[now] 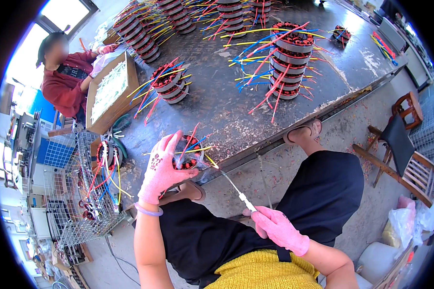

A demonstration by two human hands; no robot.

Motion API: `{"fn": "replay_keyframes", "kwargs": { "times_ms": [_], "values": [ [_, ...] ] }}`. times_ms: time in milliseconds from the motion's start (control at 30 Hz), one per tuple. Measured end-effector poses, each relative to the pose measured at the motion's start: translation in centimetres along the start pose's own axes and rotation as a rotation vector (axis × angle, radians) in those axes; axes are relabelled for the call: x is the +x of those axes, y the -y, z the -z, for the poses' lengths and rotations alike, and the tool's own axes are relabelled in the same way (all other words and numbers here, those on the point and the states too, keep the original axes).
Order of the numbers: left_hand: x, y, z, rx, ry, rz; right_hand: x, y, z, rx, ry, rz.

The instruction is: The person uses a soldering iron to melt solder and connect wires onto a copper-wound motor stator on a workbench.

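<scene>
Two pink-gloved hands at work, centre of frame. Left hand [163, 168] spans a wire-wound ring [192, 144] at the table's near edge, thumb and fingers clamped on its sides. Right hand [277, 229], lower centre, has its fingers closed round a pen-shaped tool [246, 201]; the thin tip reaches the end of a yellow wire [210, 160], perhaps touching; too small to be sure.

Progress, my reading: this ring is partway. One wire end is being tended; its red and blue wires stand loose, and I can't tell whether those ends are finished.

Left of centre, another ring [110, 155] hangs over the table edge, wires drooping. Beyond, on the dark table [217, 108], a short stack [169, 86] and a taller one [289, 65]; finished or waiting, no telling. More stacks [229, 17] along the top. Upper left, a co-worker [65, 82] behind a shallow box [112, 114] of pale strips.
</scene>
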State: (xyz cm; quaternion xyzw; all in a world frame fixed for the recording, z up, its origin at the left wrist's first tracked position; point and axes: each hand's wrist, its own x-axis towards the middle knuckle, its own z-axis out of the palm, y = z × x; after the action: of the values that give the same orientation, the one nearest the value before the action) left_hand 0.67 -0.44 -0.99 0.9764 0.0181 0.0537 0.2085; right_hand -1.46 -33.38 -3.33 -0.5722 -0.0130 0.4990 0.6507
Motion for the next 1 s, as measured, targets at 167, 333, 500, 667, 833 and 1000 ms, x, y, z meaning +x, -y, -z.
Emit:
{"fn": "replay_keyframes", "kwargs": {
  "times_ms": [167,333,500,667,833,1000],
  "values": [
    [0.04,0.26,-0.1,-0.011,-0.005,-0.024,0.0,-0.4,0.34,-0.033,0.004,0.007],
    [0.1,0.07,-0.14,-0.001,0.002,-0.005,0.08,-0.5,0.35,-0.028,0.002,0.01],
    [0.03,0.09,-0.12,-0.002,-0.003,-0.005,0.06,-0.36,0.31,-0.041,0.006,0.019],
    [0.01,0.18,-0.17,-0.001,0.003,0.005,-0.08,-0.46,0.39,-0.056,0.008,0.033],
    [0.0,0.21,-0.21,-0.002,-0.001,-0.006,-0.19,-0.35,0.49,-0.066,0.005,0.009],
    [-0.06,0.07,-0.09,-0.01,-0.005,-0.003,-0.33,-0.02,0.29,-0.045,0.003,0.014]
  ]
}}
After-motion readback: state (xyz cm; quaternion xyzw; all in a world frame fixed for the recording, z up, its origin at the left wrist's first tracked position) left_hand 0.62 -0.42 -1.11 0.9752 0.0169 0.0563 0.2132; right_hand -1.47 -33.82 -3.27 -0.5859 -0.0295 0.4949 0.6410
